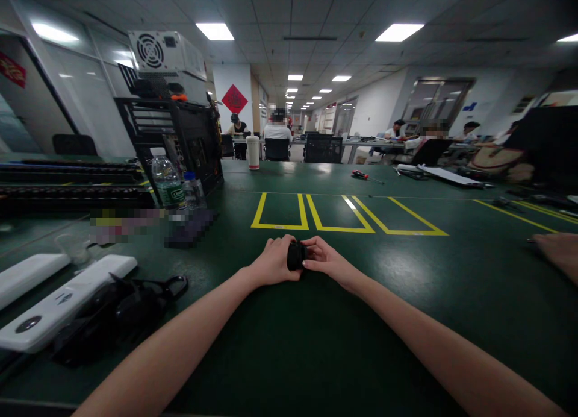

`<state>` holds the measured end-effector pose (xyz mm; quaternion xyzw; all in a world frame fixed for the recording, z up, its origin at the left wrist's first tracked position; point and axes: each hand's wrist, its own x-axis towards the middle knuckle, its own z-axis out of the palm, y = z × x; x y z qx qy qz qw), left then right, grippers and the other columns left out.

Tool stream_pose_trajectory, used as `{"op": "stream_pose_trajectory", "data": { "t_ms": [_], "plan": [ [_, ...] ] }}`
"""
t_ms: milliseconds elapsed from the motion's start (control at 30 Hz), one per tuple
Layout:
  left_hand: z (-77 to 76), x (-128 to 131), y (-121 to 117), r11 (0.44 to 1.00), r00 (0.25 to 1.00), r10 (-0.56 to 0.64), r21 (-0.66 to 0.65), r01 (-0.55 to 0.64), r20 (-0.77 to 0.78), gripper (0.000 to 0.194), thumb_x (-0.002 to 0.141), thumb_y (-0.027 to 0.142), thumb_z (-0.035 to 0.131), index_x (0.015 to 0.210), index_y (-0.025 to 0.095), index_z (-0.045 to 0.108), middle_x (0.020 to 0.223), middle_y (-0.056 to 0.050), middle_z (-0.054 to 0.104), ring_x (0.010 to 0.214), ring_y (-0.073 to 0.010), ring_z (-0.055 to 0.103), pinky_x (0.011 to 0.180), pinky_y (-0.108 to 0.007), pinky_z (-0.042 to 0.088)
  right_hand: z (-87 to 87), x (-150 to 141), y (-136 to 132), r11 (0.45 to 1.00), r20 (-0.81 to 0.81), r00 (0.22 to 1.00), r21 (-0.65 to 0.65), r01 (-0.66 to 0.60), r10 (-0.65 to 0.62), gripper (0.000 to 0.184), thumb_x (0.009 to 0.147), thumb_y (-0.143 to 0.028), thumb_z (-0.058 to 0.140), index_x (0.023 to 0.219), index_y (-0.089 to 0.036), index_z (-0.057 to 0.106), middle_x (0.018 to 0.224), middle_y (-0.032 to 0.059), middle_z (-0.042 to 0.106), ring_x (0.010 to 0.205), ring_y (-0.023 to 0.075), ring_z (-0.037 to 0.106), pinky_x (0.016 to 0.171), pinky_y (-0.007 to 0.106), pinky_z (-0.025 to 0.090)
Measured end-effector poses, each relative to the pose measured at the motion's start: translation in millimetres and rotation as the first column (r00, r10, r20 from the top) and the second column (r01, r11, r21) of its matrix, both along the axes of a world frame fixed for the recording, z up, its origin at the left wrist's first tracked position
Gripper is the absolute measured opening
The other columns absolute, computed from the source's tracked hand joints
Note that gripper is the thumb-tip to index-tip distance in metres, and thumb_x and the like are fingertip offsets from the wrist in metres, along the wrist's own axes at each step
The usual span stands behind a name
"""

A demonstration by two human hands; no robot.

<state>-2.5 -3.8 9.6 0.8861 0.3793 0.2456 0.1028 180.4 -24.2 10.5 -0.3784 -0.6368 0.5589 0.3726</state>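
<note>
A small black rounded object (296,256) is held between my two hands, low over the green table (298,344); its exact kind I cannot make out. My left hand (274,261) wraps around its left side, thumb below and fingers above. From the right, the fingertips and thumb of my right hand (326,257) pinch its other side. Part of the object is hidden behind the fingers. Just beyond the hands, yellow tape outlines (280,227) mark the tabletop.
On the left lie white elongated devices (74,299) and a tangle of black straps (135,302). Behind them stand a water bottle (168,179) and a black computer frame (194,140). A white tumbler (253,152) and a red screwdriver (360,174) are farther back. Another person's hand (557,253) reaches in at right.
</note>
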Motion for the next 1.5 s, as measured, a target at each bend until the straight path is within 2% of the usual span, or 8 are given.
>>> {"op": "stream_pose_trajectory", "data": {
  "t_ms": [133,333,467,633,800,967,1233,1500],
  "plan": [
    [-0.7,-1,1,1.000,1.000,-0.017,0.012,0.017,0.007,0.056,0.060,0.038,0.064,0.105,0.017,0.039,0.097,-0.006,0.052,0.090,-0.0250,0.052,0.081,-0.038,0.035,5.8,0,-5,1.000,-0.004,1.000,0.006,-0.003,0.003,0.035,0.069,-0.027,0.064,0.099,-0.025,0.047,0.099,0.0013,0.055,0.099,0.0192,0.052,0.091,0.041,0.037],
    [1.5,-2,0,1.000,1.000,-0.022,0.007,0.022,0.006,0.056,0.060,0.040,0.065,0.106,0.017,0.039,0.098,-0.007,0.052,0.090,-0.0246,0.052,0.081,-0.038,0.035,-2.6,-4,-1,0.995,0.025,0.995,0.038,0.095,-0.096,0.027,0.075,-0.037,0.056,0.098,-0.025,0.049,0.096,0.0016,0.056,0.098,0.0199,0.052,0.090,0.043,0.036],
    [4.2,-3,-2,1.000,1.000,-0.028,-0.012,0.028,0.002,0.055,0.061,0.040,0.064,0.106,0.017,0.039,0.099,-0.007,0.052,0.090,-0.0241,0.052,0.081,-0.038,0.036,-3.9,-3,1,0.996,0.049,0.994,0.011,0.093,-0.093,0.033,0.073,-0.034,0.058,0.103,-0.024,0.048,0.101,0.0030,0.054,0.101,0.0200,0.051,0.091,0.043,0.036],
    [2.7,-3,0,0.999,0.999,-0.033,-0.008,0.033,0.004,0.055,0.061,0.039,0.064,0.105,0.018,0.039,0.097,-0.006,0.052,0.089,-0.0241,0.052,0.081,-0.037,0.035,3.2,0,-2,1.000,0.013,1.000,-0.010,0.002,-0.002,0.038,0.068,-0.025,0.065,0.101,-0.024,0.046,0.103,0.0020,0.054,0.100,0.0193,0.052,0.089,0.041,0.039],
    [-2.3,-1,2,1.000,1.000,-0.016,0.017,0.016,0.010,0.058,0.059,0.039,0.065,0.106,0.017,0.038,0.097,-0.006,0.052,0.090,-0.0247,0.052,0.081,-0.037,0.034,1.1,-3,-2,0.997,-0.015,0.998,0.040,0.067,-0.066,0.027,0.072,-0.032,0.060,0.094,-0.022,0.049,0.096,0.0020,0.057,0.096,0.0191,0.053,0.089,0.041,0.037],
    [-2.7,-2,2,1.000,1.000,-0.014,0.006,0.013,0.013,0.059,0.059,0.040,0.065,0.106,0.018,0.038,0.099,-0.006,0.052,0.089,-0.0247,0.052,0.081,-0.038,0.035,-4.2,-4,1,0.995,0.015,0.996,0.034,0.093,-0.093,0.031,0.073,-0.033,0.059,0.101,-0.024,0.048,0.100,0.0023,0.056,0.101,0.0198,0.051,0.092,0.041,0.035],
    [1.1,-2,1,1.000,1.000,-0.024,0.003,0.024,0.001,0.056,0.060,0.037,0.065,0.105,0.017,0.039,0.097,-0.006,0.051,0.089,-0.0244,0.052,0.080,-0.038,0.035,-0.5,-1,-2,1.000,-0.043,0.999,0.003,0.016,-0.016,0.039,0.066,-0.017,0.065,0.098,-0.024,0.045,0.104,0.0020,0.053,0.102,0.0189,0.052,0.090,0.039,0.039],
    [3.0,-3,-1,1.000,1.000,-0.025,-0.019,0.025,0.009,0.054,0.061,0.039,0.064,0.105,0.018,0.039,0.099,-0.006,0.051,0.090,-0.0247,0.052,0.081,-0.038,0.035,-0.8,-3,-4,0.991,-0.020,0.992,0.034,0.127,-0.127,0.025,0.071,-0.022,0.059,0.093,-0.022,0.048,0.095,0.0013,0.056,0.093,0.0175,0.054,0.087,0.038,0.039]
  ]
}}
